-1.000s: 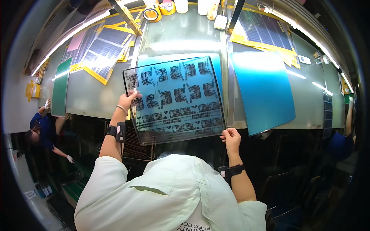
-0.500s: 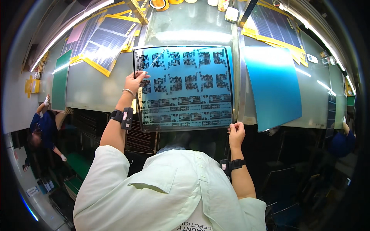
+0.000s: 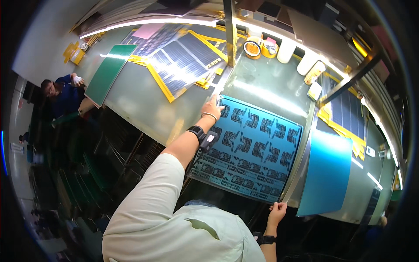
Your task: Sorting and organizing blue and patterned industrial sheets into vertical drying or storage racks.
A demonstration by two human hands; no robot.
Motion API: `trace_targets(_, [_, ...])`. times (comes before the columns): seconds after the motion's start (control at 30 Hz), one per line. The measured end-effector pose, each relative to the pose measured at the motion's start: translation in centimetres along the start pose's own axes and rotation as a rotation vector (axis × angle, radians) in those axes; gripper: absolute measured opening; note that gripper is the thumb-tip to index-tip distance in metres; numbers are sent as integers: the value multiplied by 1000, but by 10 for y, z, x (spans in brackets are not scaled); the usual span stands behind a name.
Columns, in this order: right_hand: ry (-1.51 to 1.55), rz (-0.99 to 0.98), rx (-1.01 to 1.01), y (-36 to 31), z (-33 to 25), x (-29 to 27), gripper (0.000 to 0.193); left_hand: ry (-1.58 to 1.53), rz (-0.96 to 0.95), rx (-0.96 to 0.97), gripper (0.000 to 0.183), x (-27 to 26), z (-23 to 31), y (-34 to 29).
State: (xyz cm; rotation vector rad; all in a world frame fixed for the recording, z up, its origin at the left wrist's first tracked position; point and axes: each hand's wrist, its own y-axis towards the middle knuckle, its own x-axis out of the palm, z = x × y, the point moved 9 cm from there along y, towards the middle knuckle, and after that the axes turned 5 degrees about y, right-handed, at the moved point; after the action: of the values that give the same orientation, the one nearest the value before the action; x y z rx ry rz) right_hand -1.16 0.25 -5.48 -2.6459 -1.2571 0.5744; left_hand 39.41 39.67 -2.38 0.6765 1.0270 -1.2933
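A blue panel overlaid with a clear film bearing black circuit-like patterns (image 3: 248, 148) lies before me on the table, its near edge overhanging the front. My left hand (image 3: 211, 108) is closed at the far left corner of the film, thumb over its edge. At the near right corner my right hand (image 3: 277, 213) pinches the sheet's edge between thumb and fingers. Whether the fingers hold the film alone or the panel too is hard to make out. To the right lies a plain blue panel (image 3: 327, 172), touched by neither hand.
Yellow-bordered dark films (image 3: 185, 63) are piled to the left, near a green panel (image 3: 111, 74). Tape rolls (image 3: 252, 48) and white containers (image 3: 286, 51) stand at the back. A metal post (image 3: 230, 32) rises behind the work. Another person (image 3: 65, 94) is at the far left.
My view has turned, so the scene appears tilted. My left hand has gone from the film's left edge up to its far left corner. The right hand stays at the near right corner.
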Motion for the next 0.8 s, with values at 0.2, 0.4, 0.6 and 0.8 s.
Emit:
trace_targets(0.2, [-6, -3, 35, 0, -1, 3, 12, 218, -42, 114, 47, 5, 17, 3])
trace_targets(0.4, [-3, 9, 34, 1, -2, 2, 12, 373, -50, 195, 43, 12, 29, 9])
trace_targets(0.6, [-628, 46, -247, -6, -87, 13, 31, 563, 152, 418, 50, 0, 57, -8])
trace_targets(0.8, [-1102, -176, -833, 102, -157, 91, 54, 470, 422, 492, 45, -2, 44, -19])
